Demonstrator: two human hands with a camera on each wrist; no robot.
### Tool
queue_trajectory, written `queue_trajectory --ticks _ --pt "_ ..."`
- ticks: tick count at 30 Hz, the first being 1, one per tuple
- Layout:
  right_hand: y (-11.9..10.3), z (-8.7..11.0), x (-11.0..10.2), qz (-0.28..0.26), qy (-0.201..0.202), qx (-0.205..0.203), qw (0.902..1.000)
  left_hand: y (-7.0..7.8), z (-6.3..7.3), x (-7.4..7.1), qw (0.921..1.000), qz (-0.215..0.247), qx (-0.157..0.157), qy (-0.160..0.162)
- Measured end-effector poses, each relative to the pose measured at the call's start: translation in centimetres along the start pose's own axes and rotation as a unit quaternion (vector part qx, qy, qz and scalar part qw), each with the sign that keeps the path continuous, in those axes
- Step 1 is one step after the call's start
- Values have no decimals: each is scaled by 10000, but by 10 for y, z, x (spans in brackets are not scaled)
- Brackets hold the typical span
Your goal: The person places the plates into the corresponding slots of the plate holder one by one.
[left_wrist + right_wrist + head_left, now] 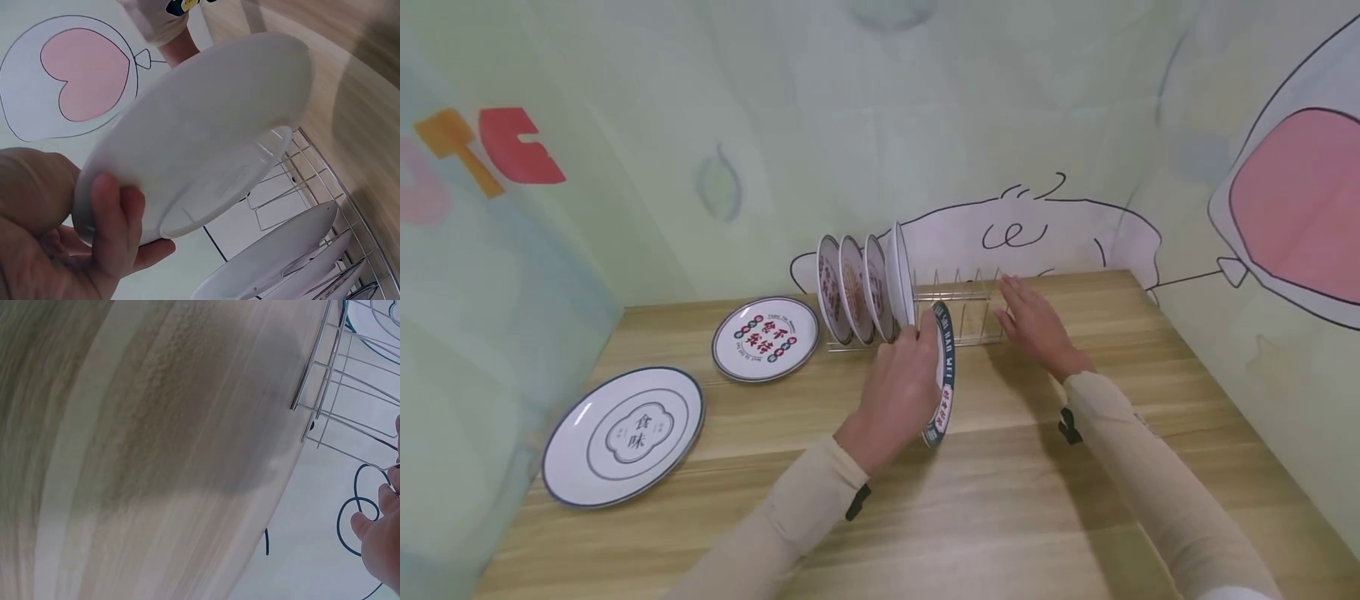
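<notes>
My left hand (901, 387) pinches the edge of a plate with a dark blue lettered rim (947, 367), holding it on edge in front of the wire dish rack (962, 340). In the left wrist view the plate's white underside (206, 119) faces the camera, with fingers (112, 219) on it. At the rack's right end is my right hand (1037, 327), fingers extended and fingertips right at the end wire. In the right wrist view only part of that hand (382, 540) shows. Several plates (853, 287) stand upright in the rack's left part.
Left of the rack, a small plate with red characters (765, 340) lies on the wooden table (1000, 517). A larger white plate with a blue rim (625, 437) lies nearer the front left. A printed cloth wall (775, 125) stands right behind the rack.
</notes>
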State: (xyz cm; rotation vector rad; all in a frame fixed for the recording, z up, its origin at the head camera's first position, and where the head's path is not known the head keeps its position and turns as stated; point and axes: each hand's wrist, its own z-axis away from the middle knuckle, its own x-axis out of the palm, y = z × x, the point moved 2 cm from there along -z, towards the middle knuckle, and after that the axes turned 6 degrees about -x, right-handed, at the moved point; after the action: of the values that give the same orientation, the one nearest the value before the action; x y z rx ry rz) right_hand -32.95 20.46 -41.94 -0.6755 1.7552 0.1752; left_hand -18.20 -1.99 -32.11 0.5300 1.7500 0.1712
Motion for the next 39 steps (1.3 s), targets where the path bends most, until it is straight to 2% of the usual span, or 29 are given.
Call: queue_trajectory --ticks 8,17,27,33,39 --pt "4 6 4 -54 -94 107 9999 6 -24 11 9993 -240 -277 -26" --pt "8 7 8 -55 -5 102 9999 5 -43 13 9961 -754 -176 418" --pt "5 5 5 -85 11 82 9999 3 -63 27 9871 -1482 -141 586" --pt "3 3 4 -163 31 52 9998 2 -76 36 9852 -1594 -234 589" --pt "3 0 5 -84 189 -58 9998 4 -92 41 9811 -1789 -47 742"
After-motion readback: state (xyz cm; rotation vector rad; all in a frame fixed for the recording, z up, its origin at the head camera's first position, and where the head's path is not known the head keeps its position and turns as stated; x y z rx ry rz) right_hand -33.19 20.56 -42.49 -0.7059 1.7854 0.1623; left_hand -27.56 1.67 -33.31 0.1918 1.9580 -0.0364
